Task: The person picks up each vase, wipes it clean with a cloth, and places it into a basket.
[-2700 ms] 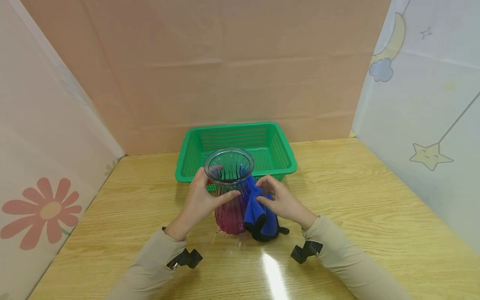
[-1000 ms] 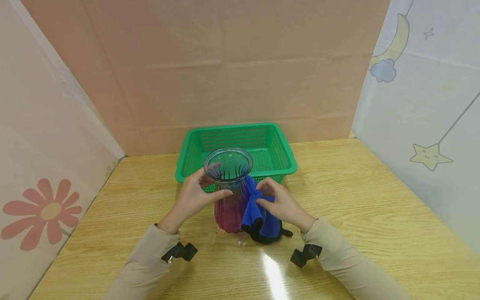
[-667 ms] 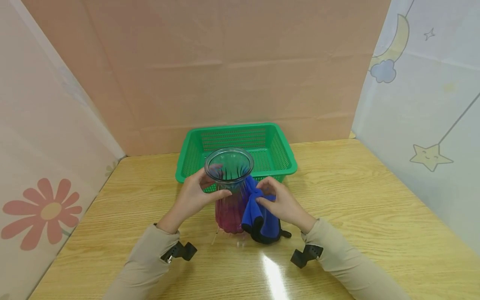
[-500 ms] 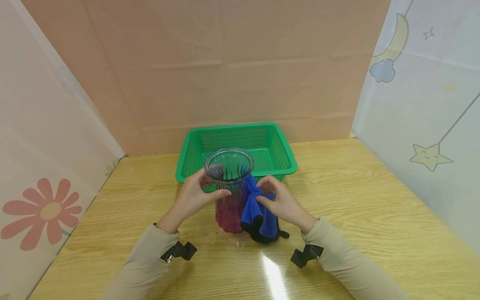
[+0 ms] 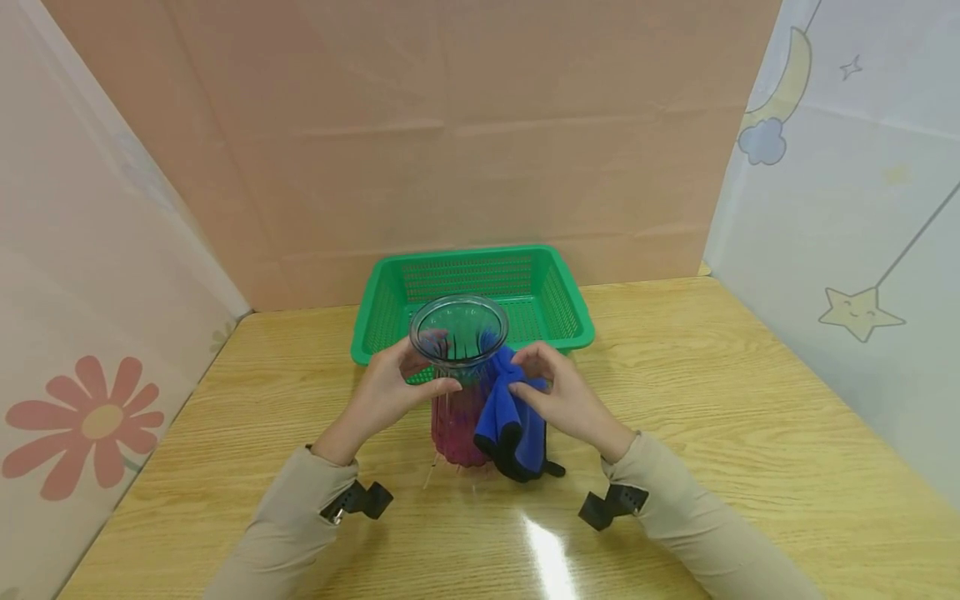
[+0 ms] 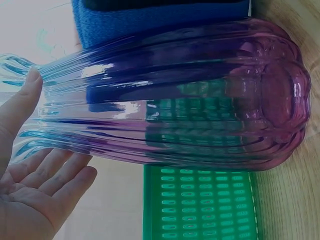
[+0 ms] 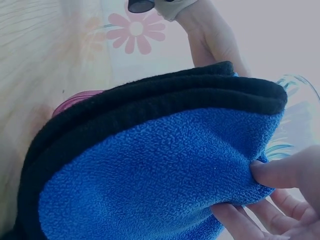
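- Holds the vase (image 5: 459, 417) by the neck with the left hand (image 5: 382, 393): thumb across the near side, fingers round the far side, clamped on glass.
- Pinches the cloth (image 5: 522, 433) near its gathered top with the right hand (image 5: 568, 396): thumb and fingertips clamped on fabric, bunched between.
- Place of vase: mid-table, upright, between both hands, in front of the basket (image 5: 472, 279). Cannot quite tell whether set down on the table (image 5: 712, 400) or lifted a little.
- Vase: wide rim, ribbed body; shades from blue-green above to pink-purple below; in left wrist view, see-through enough to show basket green.
- Cloth: blue, plush, black-edged; hangs in folds along the right side of the vase, tab poking out at the bottom.
- Basket: green, perforated, near the far edge of the pale wood table, partly behind the rim.
- Beyond: peach backdrop (image 5: 480, 125); at left, red flower print (image 5: 101, 421); at right, moon (image 5: 797, 71), cloud (image 5: 763, 142) and star (image 5: 862, 314).
- On forearms: beige sleeves (image 5: 281, 525), black straps (image 5: 366, 500).
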The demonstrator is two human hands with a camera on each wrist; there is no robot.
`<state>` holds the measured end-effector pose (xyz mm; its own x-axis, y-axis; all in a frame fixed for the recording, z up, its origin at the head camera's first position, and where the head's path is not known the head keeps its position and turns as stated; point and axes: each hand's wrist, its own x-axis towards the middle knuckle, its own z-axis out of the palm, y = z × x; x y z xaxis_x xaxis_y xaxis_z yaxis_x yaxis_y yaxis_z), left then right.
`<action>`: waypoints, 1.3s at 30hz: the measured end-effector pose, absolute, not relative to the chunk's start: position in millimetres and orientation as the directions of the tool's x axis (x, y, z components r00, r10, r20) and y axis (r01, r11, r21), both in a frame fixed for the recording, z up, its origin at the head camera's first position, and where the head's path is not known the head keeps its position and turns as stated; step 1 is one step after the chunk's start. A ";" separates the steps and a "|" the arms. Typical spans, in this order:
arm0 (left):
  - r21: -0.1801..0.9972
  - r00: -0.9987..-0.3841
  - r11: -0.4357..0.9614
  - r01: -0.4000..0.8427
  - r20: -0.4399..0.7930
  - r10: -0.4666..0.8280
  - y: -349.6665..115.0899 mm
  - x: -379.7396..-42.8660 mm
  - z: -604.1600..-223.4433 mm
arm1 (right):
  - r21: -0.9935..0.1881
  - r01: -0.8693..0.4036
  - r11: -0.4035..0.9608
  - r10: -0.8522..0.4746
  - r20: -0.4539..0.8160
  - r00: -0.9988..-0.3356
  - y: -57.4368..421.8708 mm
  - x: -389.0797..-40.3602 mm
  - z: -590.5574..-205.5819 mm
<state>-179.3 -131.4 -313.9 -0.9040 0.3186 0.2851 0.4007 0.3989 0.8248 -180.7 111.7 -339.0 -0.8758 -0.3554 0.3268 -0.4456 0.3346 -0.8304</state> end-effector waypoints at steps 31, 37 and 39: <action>0.833 -0.901 0.382 0.401 0.282 0.330 -131.4 -180.0 -313.6 | -0.833 -0.471 0.289 -0.292 0.392 -0.872 105.8 -179.9 -313.1; 0.828 -0.907 0.400 0.392 0.275 0.320 -132.0 -179.9 -314.4 | -0.851 -0.469 0.236 -0.253 0.412 -0.875 107.1 -182.2 -310.5; 0.828 -0.909 0.404 0.389 0.272 0.316 -132.0 -179.6 -314.3 | -0.860 -0.462 0.216 -0.241 0.411 -0.879 107.8 -182.2 -309.2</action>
